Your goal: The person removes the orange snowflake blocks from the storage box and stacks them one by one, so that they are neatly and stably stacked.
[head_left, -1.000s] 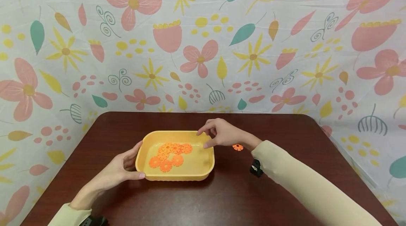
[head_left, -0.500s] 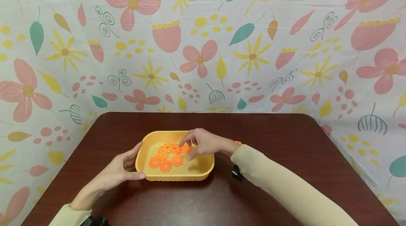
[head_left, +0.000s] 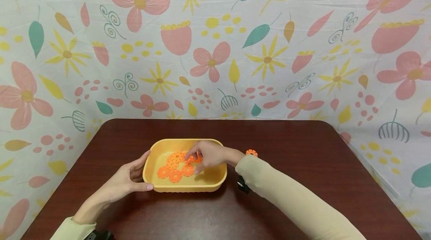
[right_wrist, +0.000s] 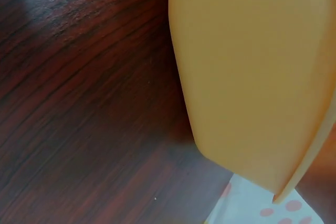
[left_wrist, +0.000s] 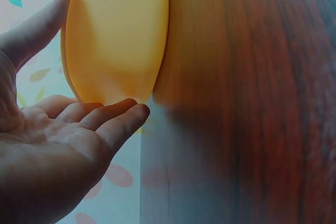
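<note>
A yellow tray (head_left: 188, 188) sits on the table with several orange flower-shaped discs (head_left: 175, 176) lying in its left and middle part. My left hand (head_left: 122, 180) holds the tray's left end, thumb at the front corner and fingers along the side. In the left wrist view, the left hand (left_wrist: 68, 124) is against the tray's outer wall (left_wrist: 115, 35). My right hand (head_left: 210, 154) reaches down into the tray over the discs, thumb and fingers apart and bent downward, hiding some discs. Only the tray's outside (right_wrist: 247, 66) shows in the right wrist view, not the hand.
One more orange disc (head_left: 251, 152) lies on the dark brown table (head_left: 289, 146) to the right of the tray, just behind the right sleeve (head_left: 269, 180). A cloth with printed flowers (head_left: 215, 94) hangs behind the table's far edge.
My right hand has moved left and down from the tray's back right rim to the discs inside. The left hand and the tray have stayed in place.
</note>
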The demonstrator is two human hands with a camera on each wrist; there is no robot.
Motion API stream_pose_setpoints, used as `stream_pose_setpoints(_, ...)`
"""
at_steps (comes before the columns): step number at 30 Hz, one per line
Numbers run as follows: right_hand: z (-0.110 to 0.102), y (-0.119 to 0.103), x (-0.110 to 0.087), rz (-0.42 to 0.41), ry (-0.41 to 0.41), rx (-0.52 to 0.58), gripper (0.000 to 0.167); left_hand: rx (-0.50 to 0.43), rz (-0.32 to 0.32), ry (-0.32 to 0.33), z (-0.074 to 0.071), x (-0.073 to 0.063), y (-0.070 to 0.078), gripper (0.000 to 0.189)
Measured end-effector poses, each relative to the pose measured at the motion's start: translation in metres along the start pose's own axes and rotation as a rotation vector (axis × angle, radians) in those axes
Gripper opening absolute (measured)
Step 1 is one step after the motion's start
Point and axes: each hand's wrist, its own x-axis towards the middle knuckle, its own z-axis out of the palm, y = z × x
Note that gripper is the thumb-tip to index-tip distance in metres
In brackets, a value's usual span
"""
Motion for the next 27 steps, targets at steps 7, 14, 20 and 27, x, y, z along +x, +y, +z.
stream_pose_setpoints(7,0.002,0.001,0.007,-0.021,-0.047,0.027,0.045,-0.005,0.01,-0.008,0.0,0.0,0.002,0.107)
stream_pose_setpoints(14,0.007,0.004,0.012,-0.046,-0.048,0.01,0.045,-0.016,0.011,-0.008,0.0,-0.001,0.002,0.108)
stream_pose_setpoints(20,0.011,0.004,0.014,-0.01,-0.057,-0.036,0.043,-0.019,0.015,-0.012,0.0,0.0,0.0,0.106)
stream_pose_setpoints(27,0.012,0.005,0.016,0.01,-0.045,-0.073,0.041,-0.01,0.022,-0.009,0.0,0.001,0.0,0.107)
